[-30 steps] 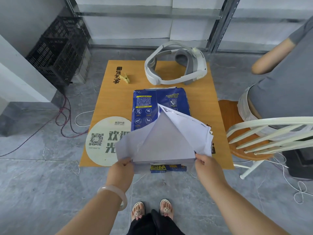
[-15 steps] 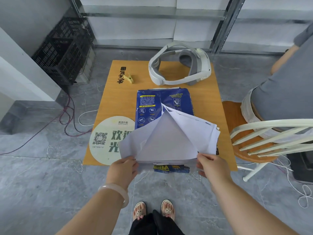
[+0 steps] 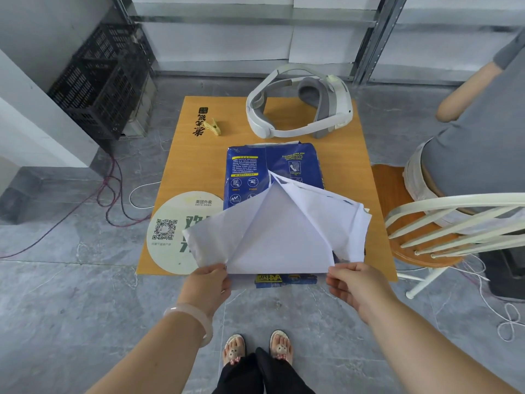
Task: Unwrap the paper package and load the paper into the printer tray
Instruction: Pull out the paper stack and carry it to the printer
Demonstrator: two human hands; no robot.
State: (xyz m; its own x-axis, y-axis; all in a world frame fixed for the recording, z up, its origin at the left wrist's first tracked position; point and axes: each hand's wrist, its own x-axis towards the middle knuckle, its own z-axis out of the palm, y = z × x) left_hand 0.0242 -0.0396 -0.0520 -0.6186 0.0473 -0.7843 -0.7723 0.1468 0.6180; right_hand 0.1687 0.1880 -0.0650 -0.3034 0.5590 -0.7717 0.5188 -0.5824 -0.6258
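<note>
1. Unwrapping stage, judging by the layout: blue paper package lying lengthwise on the orange tabletop, near end right at the near edge.
2. Opened at that near end only, with white-lined wrapper flaps lifted and tented over the near half and the far half wrapped in blue.
3. Left hand pinching the near corner of the left flap between thumb and fingers.
4. Right hand gripping the near edge of the right flap the same way, fingers curled onto the paper.
5. Hard to tell the bare sheets from the wrapper's white lining underneath.
6. Next, probably: spreading the flaps apart and drawing them back toward the far end to split the seam, while keeping the pack from sliding off the edge.
7. No printer or tray visible anywhere, so loading looks a good way off.
8. Beyond the package, well apart from it: a white headset and a yellow clip.
</note>
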